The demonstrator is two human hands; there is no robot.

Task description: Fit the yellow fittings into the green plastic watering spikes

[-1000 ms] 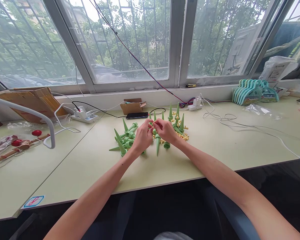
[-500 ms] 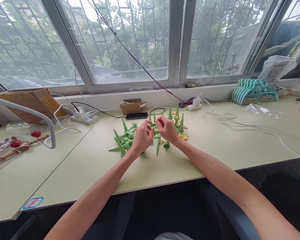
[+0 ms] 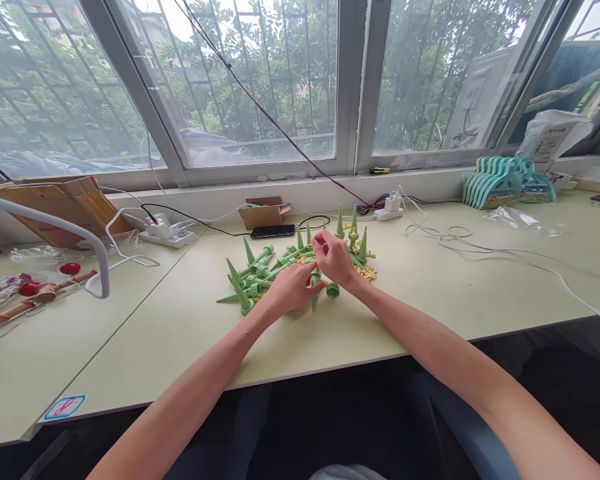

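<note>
Thumb and forefinger apart, the left hand (image 3: 294, 288) reaches over a green spike (image 3: 316, 277) midway between the worktop's (image 3: 180, 347) front and back edges; the right hand (image 3: 333, 257) curls, its grip unclear. A stray knuckle could scatter spikes.

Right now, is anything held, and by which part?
The left hand is at the broad end of a green spike, grip unclear; the right hand hides any hold.
</note>
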